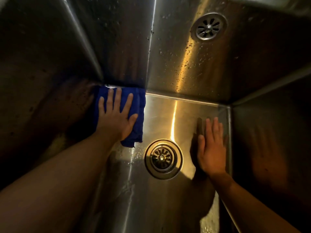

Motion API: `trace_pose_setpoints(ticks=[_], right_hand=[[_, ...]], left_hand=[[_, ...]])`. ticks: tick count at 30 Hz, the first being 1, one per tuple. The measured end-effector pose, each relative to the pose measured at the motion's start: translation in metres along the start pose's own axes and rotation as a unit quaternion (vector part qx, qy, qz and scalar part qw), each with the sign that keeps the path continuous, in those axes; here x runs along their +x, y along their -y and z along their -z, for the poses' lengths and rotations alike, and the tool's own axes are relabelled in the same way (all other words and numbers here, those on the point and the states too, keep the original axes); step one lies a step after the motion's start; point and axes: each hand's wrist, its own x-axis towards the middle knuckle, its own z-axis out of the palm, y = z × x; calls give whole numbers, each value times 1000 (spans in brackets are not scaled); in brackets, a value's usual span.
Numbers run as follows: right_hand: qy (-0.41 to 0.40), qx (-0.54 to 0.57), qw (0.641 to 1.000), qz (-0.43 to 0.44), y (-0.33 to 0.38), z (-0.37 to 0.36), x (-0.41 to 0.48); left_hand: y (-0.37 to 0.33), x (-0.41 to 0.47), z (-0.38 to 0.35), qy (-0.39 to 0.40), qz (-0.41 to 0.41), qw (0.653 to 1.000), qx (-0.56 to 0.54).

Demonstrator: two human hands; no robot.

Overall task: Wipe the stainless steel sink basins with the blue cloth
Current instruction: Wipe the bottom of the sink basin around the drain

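Note:
I look straight down into a stainless steel sink basin [168, 115]. My left hand [116, 116] lies flat with fingers spread on the folded blue cloth [138, 115], pressing it onto the basin floor in the far left corner. My right hand [211, 145] rests flat and empty on the basin floor beside the right wall, fingers together. The round drain strainer [163, 158] sits between my two hands, nearer to me.
The far wall [176, 56] carries water droplets and mirrors the drain as a reflection [208, 28]. The dark left wall [42, 81] and right wall [269, 140] close the basin in. Water beads lie left of the drain.

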Motion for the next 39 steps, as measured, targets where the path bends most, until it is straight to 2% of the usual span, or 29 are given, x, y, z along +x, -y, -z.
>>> trace_pose_setpoints(ticks=[8, 13, 24, 29, 33, 36, 39], right_hand=[[28, -20, 999, -35, 3, -7, -20], [37, 11, 999, -30, -9, -5, -37], [37, -41, 998, -38, 12, 6, -28], [44, -54, 996, -47, 15, 4, -34], [67, -68, 995, -29, 17, 2, -41], [83, -80, 993, 5, 22, 4, -42], [98, -88, 989, 73, 34, 4, -46]], left_hand=[[-8, -49, 8, 168, 6, 986, -17], [-14, -93, 11, 266, 14, 964, -19], [-23, -158, 0, 377, 4, 926, 5], [-35, -192, -10, 449, 26, 893, 1], [-46, -215, -20, 523, 14, 852, 3], [-48, -224, -23, 532, 3, 847, -9], [-56, -231, -13, 498, 16, 867, -15]])
